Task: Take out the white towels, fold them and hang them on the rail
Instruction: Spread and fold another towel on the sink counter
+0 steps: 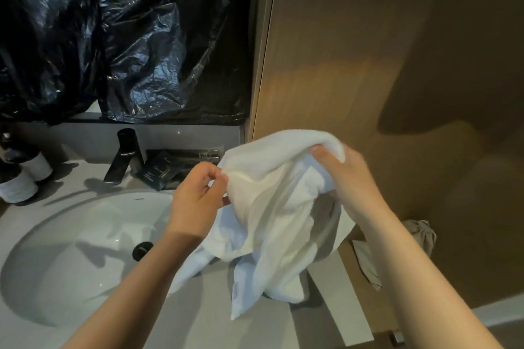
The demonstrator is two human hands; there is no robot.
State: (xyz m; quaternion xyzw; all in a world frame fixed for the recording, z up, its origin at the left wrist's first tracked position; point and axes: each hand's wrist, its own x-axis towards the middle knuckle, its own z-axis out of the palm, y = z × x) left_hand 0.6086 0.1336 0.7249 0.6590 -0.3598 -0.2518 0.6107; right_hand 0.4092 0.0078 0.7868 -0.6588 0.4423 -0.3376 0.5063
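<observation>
I hold the white towel (272, 207) bunched over the basin's (71, 249) three-o'clock edge, left hand (195, 201) pinching a hem, right hand (348, 178) gripping the top. Folding barely begun; no rail visible.

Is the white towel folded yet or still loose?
Still loose. The towel hangs bunched and crumpled between the left hand and right hand, its lower end dangling over the sink edge.
</observation>
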